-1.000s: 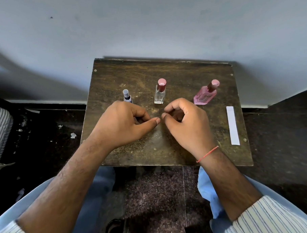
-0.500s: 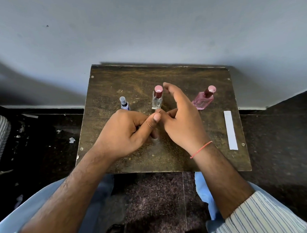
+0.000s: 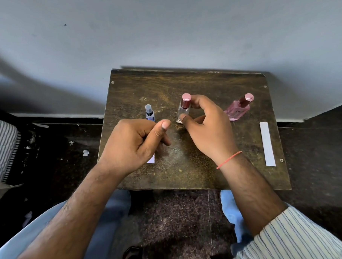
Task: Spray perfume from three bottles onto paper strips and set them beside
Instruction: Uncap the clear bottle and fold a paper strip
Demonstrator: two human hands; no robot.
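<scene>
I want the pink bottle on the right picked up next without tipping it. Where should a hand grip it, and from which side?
Probably grip the pink bottle by its broad flat body, below the round cap. Come from the near right, since the right hand fills its left side.

Striped sleeves (image 3: 288, 239), red wrist thread (image 3: 229, 159)

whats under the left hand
A corner of a white paper strip shows below the left hand, lying on the table. The hand covers the rest.
</scene>
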